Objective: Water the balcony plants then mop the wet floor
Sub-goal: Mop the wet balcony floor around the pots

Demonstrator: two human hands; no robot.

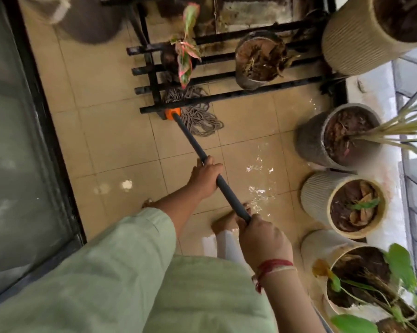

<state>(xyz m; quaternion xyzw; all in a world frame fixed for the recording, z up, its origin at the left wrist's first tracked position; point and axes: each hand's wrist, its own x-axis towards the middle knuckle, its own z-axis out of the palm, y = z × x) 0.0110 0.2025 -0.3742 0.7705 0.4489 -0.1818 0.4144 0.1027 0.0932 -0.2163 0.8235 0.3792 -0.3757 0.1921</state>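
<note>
Mop (pixel 193 111), one: grey string head on the tiled floor (pixel 121 145), partly under the lowest bar of the black metal rack (pixel 226 96); orange collar at the head; dark grey handle (pixel 190 140) running from the collar back toward the person.

Hands, two, both on the handle: left hand (pixel 206 179) further down the shaft, fingers wrapped round it from the left side, thumb over the top; right hand (pixel 265 239) closed over the near end of the handle, fingers curled tight so the end of the shaft is hidden inside the grip; red thread band (pixel 273 266) on the right wrist.

Pots, six fully or partly in view: one with a pink-and-green leafed plant (pixel 187 51) on the rack; one grey pot (pixel 260 60) with dry brown matter beside it on the rack; one large ribbed cream pot (pixel 361 37) at upper right, cut off by the frame edge; one dark pot (pixel 339 135) with long thin leaves; one ribbed cream pot (pixel 346 203) with a small green shoot; one cream pot (pixel 341 267) with broad green leaves, cut off at the lower right.

Water (pixel 260 174), one shining patch on the tiles between the handle and the row of pots.

Feet, two, bare, partly hidden behind the arms and handle; green sleeve (pixel 121 267) filling the lower frame; dark round object at upper left blurred, not identifiable; glass door (pixel 17 140) along the left.
</note>
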